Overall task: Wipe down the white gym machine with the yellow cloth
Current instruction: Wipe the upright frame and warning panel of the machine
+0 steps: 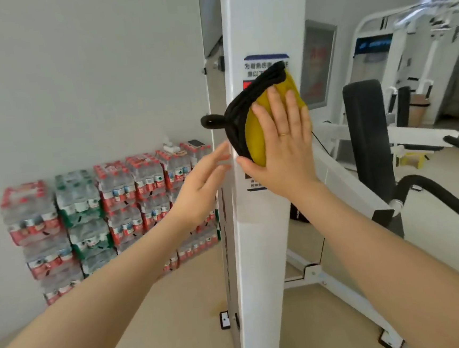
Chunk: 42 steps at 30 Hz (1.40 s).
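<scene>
Your right hand (283, 141) lies flat with its fingers straight and spread, pressing the yellow cloth (258, 140) against the front face of the white gym machine (259, 240), on its upright column; nothing is curled round the cloth, which the palm's pressure alone seems to hold, and that suits wiping, since a flat palm spreads the force over the whole pad. The cloth's black trim (240, 109) bunches out to the left with a small loop sticking past the column's edge. Your left hand (203, 176) holds nothing, fingers relaxed and reaching toward the column's left edge, perhaps to steady you, though I cannot tell whether the fingertips touch the metal. The cloth sits over a warning sticker (265, 62) with a blue top band and Chinese characters, mostly covered and too blurred to read with confidence. Against the wall to the left stand stacked packs of bottled water (109, 206) with red and green labels, brand unreadable
</scene>
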Each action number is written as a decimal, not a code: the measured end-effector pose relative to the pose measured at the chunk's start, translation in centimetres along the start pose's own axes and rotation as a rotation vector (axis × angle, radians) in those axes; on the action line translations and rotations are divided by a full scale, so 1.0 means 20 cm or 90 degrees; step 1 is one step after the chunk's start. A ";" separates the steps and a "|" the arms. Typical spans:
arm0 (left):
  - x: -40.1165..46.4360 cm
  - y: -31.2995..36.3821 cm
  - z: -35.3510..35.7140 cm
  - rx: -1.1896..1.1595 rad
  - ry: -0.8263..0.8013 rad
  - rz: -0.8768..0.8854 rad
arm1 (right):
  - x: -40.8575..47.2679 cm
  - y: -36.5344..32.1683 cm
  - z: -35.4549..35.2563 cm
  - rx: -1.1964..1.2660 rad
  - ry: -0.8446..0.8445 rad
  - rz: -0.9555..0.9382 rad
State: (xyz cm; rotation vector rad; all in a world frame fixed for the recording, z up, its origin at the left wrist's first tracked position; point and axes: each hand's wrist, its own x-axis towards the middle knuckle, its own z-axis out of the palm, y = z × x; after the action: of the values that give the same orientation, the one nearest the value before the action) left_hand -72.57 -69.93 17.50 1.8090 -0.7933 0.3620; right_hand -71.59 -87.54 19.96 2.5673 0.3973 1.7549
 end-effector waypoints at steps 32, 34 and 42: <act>0.62 0.57 -0.27 0.028 0.119 0.154 | 0.86 0.11 -0.37 0.036 0.002 -0.212; 0.62 0.59 -0.27 0.061 0.081 0.178 | 0.84 0.10 -0.35 0.068 0.031 -0.203; 0.86 0.73 -0.32 0.090 0.125 0.148 | 1.48 0.21 -0.43 0.126 -0.107 -0.191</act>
State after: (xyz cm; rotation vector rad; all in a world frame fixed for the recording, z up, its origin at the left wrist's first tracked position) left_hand -68.95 -72.92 40.51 1.7812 -0.8585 0.7511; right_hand -68.57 -86.43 50.92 2.5826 0.9371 1.4536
